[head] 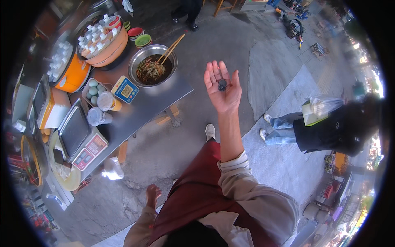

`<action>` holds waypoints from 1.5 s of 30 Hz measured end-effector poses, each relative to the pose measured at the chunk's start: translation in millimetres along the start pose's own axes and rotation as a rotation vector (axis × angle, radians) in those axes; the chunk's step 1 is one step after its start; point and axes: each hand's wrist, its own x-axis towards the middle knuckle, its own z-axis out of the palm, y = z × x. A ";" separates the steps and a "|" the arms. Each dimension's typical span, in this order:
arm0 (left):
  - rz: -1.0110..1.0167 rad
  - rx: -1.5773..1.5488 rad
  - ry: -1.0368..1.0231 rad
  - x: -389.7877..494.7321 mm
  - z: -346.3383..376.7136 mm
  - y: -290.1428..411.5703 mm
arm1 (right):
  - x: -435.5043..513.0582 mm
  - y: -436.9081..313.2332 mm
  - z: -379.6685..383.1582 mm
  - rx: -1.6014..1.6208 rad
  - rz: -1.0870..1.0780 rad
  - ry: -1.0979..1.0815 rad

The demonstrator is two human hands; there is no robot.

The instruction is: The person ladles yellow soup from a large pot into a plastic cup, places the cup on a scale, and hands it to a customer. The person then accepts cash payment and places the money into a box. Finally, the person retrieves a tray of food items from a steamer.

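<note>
My right hand [222, 88] is stretched out palm up over the paved ground, fingers extended and thumb to the right. A small dark round object [222, 85] lies on its palm; it looks like a cap or button, too small to tell which. My left hand [153, 195] hangs low beside the dark red apron [194, 185], fingers loosely spread, with nothing seen in it. To the left of my right hand, on the dark table [148, 105], stands a steel bowl [132, 70] of dark liquid and shredded food [151, 69], with wooden chopsticks [172, 46] leaning in it.
On the table are a digital scale [74, 131], lidded cups [106, 101], a container of pale eggs [93, 90], a printed code sign [125, 89] and tubs of white-capped bottles [103, 54]. A person [327, 126] with a bag stands at right; another person's legs [186, 14] show at the top.
</note>
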 end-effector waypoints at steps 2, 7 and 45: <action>0.028 -0.081 -0.029 6.1 55.4 31.9 | 42.0 -31.1 -19.7 -0.014 -0.003 0.028; 0.102 -0.154 -0.176 -7.3 194.2 126.7 | 109.0 -92.9 -72.0 -0.159 0.015 0.526; 0.349 0.171 -0.415 -28.4 659.7 580.8 | 497.5 -264.2 -47.7 -0.545 0.541 0.159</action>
